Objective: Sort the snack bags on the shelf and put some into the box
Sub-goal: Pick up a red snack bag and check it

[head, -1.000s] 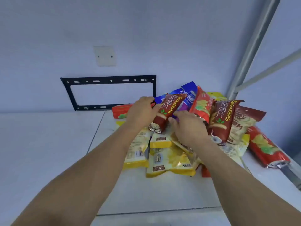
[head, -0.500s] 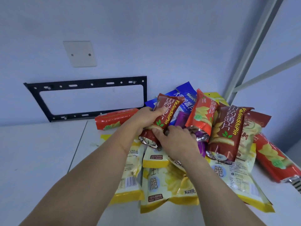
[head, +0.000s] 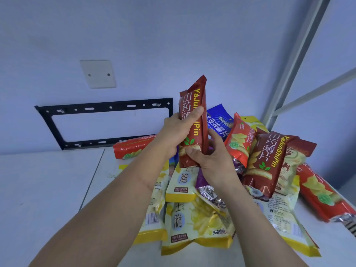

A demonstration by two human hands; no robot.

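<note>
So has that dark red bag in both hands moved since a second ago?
Yes. The dark red bag, gripped by the left hand and right hand, has risen off the pile and stands upright, above the blue bag.

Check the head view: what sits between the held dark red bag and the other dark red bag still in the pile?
In the head view, a blue bag and an orange-red bag lie between the held dark red bag and the piled dark red bag.

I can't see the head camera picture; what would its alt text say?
Two bare hands hold a dark red snack bag upright above a heap of bags: the left hand grips its middle, the right hand its lower end. Yellow, red, blue and purple bags lie piled on the white shelf below, against a wall with a black bracket.
</note>
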